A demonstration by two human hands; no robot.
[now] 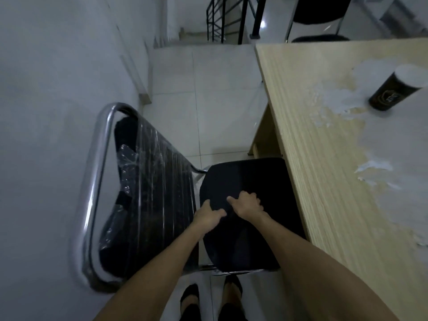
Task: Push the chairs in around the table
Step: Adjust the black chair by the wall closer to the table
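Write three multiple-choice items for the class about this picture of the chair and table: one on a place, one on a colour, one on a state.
1. Where does the can stand?
A. on the table
B. on the floor
C. on the seat

2. What colour is the seat of the near chair?
A. red
B. black
C. white

3. What are the hands doing?
A. hanging free
B. holding the can
C. gripping the seat

Answers: 1 A, the can stands upright on the table top. 2 B, the seat cushion is black. 3 C, the left hand and the right hand both close on the seat's near edge.
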